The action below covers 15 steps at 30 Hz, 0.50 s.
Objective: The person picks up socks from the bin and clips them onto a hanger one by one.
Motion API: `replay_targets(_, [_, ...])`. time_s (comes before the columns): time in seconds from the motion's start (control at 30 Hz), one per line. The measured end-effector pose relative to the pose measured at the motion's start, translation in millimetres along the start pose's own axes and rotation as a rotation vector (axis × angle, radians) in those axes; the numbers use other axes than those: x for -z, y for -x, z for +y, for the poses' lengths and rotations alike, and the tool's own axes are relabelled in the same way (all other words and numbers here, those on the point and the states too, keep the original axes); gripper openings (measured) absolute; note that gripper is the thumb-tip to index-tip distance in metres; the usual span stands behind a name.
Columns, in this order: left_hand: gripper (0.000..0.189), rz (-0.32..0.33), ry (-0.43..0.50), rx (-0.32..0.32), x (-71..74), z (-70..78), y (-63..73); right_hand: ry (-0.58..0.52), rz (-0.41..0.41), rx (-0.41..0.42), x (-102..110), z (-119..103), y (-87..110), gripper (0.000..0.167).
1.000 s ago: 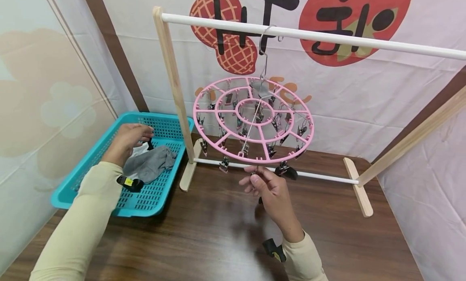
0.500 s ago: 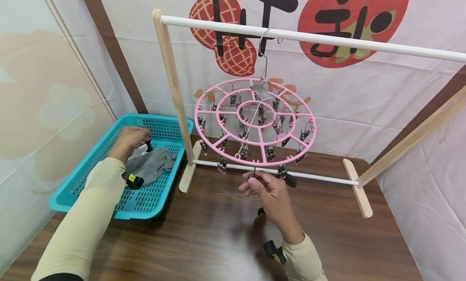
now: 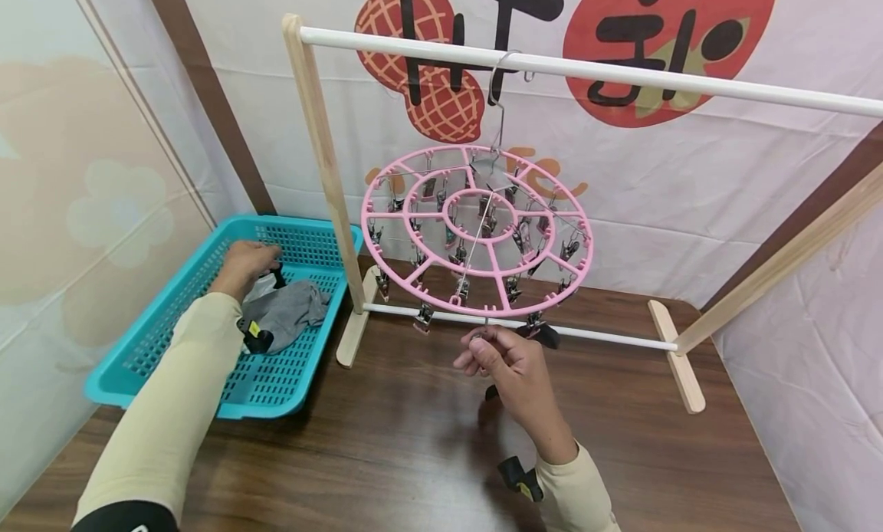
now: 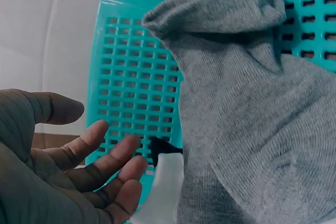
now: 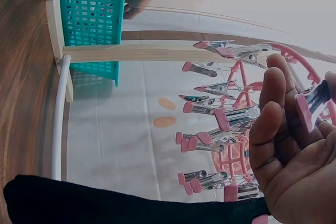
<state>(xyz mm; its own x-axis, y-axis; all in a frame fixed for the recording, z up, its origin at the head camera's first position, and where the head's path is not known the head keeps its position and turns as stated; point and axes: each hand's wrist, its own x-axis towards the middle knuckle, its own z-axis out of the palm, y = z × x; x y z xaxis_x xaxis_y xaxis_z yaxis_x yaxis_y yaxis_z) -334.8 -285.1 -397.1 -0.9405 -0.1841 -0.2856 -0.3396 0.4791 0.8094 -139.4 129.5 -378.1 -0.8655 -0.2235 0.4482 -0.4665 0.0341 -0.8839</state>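
A round pink drying hanger with several metal clips hangs by its hook. At its front edge my right hand pinches a pink-tipped clip between thumb and fingers. A black sock hangs from a neighbouring clip, partly hidden behind that hand in the head view. My left hand hovers over the teal basket, fingers loosely bent around nothing. Beside it in the basket lie a grey sock and a white cloth piece with a black part.
A wooden stand carries the white top rail above the hanger. Its lower white bar runs close over the brown table. A printed fabric wall stands behind.
The left hand has sunk slightly over the basket. The pink hanger has swayed a little and its metal centre piece has turned. The right hand keeps its pinch on the clip.
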Motion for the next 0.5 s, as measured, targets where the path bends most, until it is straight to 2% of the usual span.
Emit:
replay_targets(0.07, [0.037,0.013,0.001,0.015,-0.1,-1.5,-2.3,0.001,0.0,0.0,0.4,-0.2,-0.1,0.014])
replay_targets(0.3, [0.042,0.083,-0.147,0.007,3.6,-4.7,-1.4,0.019,-0.005,-0.007,0.9,-1.5,-0.4,0.014])
replay_targets(0.37, [0.043,0.108,-0.164,0.003,3.7,-7.5,-4.9,0.024,-0.005,-0.009,0.7,-1.6,-0.3,0.014])
replay_targets(0.5, [0.042,0.108,-0.187,0.02,3.9,-11.6,-8.9,0.032,-0.002,-0.007,0.2,-1.7,-0.2,0.014])
